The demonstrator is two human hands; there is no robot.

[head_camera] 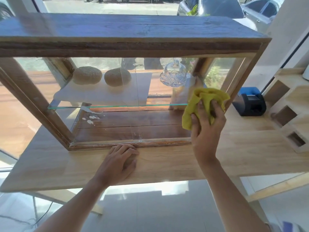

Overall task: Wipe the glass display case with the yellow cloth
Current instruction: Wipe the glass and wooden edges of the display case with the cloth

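right hand (pixel 206 124) presses bunched yellow cloth (pixel 207 102) flat against front pane of glass display case (pixel 130 47), right end, beside wooden frame post. fingers (pixel 201 106) spread over cloth, gripping folds. left hand (pixel 121 162) rests empty, palm down, on tabletop (pixel 50 164), fingertips touching case base.

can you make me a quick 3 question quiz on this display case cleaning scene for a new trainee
1. True or false: the left hand holds the yellow cloth.
2. Which part of the glass display case is the cloth pressed on? A) front glass, right end B) wooden top C) left side pane
3. What clear item stands on the upper glass shelf beside the two round loaves?

Key: 1. false, the right hand holds it; 2. A; 3. a glass dome cover.
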